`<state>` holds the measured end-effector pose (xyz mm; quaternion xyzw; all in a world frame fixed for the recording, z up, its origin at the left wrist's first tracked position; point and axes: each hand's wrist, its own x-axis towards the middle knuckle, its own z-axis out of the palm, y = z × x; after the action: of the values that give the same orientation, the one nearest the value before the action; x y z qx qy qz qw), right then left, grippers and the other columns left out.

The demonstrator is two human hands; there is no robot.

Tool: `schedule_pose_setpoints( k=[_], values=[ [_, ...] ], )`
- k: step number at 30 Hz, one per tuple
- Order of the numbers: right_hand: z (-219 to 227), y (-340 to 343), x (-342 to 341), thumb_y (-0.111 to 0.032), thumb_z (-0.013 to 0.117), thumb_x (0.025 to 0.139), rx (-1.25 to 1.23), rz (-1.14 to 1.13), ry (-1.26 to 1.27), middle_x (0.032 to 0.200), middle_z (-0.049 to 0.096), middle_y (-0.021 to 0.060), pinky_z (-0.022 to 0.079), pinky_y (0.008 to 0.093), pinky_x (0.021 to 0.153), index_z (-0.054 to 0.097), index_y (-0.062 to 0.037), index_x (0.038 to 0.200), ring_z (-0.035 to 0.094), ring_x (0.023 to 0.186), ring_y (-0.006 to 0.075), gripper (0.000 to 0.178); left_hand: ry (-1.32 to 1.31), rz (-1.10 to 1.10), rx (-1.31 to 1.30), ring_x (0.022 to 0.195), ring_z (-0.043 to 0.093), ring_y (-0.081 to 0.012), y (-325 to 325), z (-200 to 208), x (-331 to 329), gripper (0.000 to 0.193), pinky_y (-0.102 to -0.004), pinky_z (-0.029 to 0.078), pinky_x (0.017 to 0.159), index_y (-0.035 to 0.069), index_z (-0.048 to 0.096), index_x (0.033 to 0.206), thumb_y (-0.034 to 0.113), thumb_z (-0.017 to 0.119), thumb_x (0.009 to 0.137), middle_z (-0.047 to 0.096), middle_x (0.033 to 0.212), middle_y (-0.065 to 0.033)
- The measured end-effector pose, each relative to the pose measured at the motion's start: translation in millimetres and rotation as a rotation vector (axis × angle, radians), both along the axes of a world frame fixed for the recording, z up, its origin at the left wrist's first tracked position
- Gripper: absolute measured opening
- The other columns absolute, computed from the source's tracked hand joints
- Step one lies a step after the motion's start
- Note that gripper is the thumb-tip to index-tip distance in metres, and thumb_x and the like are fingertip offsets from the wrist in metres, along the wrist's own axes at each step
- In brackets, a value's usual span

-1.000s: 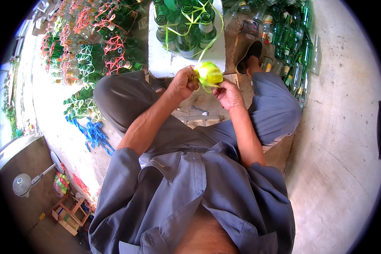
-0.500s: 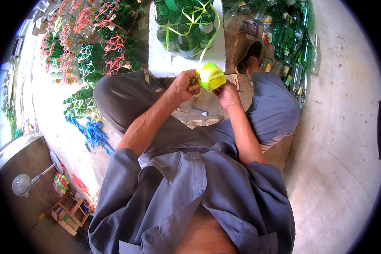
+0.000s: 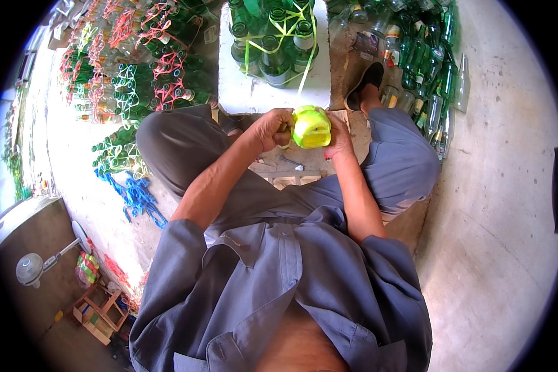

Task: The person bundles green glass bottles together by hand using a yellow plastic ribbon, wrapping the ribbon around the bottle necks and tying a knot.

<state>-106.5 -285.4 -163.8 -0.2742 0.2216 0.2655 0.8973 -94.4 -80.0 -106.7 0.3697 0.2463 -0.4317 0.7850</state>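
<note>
Between my hands, above my lap, is a bright yellow-green ball of plastic twine [image 3: 312,128]. My right hand [image 3: 339,137] is closed around its right side, with some fingers hidden behind it. At its left side my left hand [image 3: 273,129] is closed in a fist on the twine; the exact grip is hidden. A flat strand [image 3: 304,80] runs up from the ball to a cluster of green glass bottles [image 3: 274,62], where it crosses between the necks. The bottles stand upright on a white block-shaped stand [image 3: 248,98] in front of me.
Many bottles tied with red and green twine [image 3: 130,80] stand at the far left. Loose bottles [image 3: 421,68] lie piled at the right, near my shoe [image 3: 367,80]. Blue twine [image 3: 136,195] lies on the floor by my left knee. A fan [image 3: 32,268] and wooden stool [image 3: 102,316] are lower left.
The ball of twine has turned and moved slightly down and right, showing a different side. My right hand has shifted lower along its side. The bottles stay in place.
</note>
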Motion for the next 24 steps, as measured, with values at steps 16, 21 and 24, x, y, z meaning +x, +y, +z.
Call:
schedule_pose_setpoints(
  k=[16,21,24],
  values=[
    [-34,-18,-12,-0.013,0.070,0.085,-0.558,0.079,0.059,0.097,0.069,0.0102,0.057,0.0320,0.067,0.066,0.0005,0.111,0.069,0.080,0.0200,0.030,-0.008,-0.098,-0.055,0.036,0.029,-0.0068,2,-10,-10,0.013,-0.0239,0.020,0.037,0.005,0.063,0.086,0.010,0.054,0.078,0.049,0.057,0.0015],
    [21,-31,-7,-0.009,0.074,0.077,-0.887,0.081,0.061,0.084,0.066,0.0041,0.045,0.0239,0.057,0.070,0.0024,0.101,0.058,0.065,0.0092,0.026,-0.625,-0.280,0.059,0.035,0.029,-0.0070,10,-40,-10,0.007,-0.0245,0.021,0.037,0.006,0.061,0.081,0.009,0.055,0.078,0.048,0.056,0.0014],
    [27,-34,-7,-0.009,0.070,0.080,-0.982,-0.066,0.001,0.074,0.063,0.0016,0.037,0.0221,0.048,0.071,-0.0004,0.091,0.054,0.057,0.0073,0.014,-1.076,-0.305,0.175,0.035,0.029,-0.0072,12,-51,-10,0.004,-0.0247,0.021,0.036,0.007,0.059,0.080,0.008,0.055,0.078,0.046,0.056,0.0015]
  ],
)
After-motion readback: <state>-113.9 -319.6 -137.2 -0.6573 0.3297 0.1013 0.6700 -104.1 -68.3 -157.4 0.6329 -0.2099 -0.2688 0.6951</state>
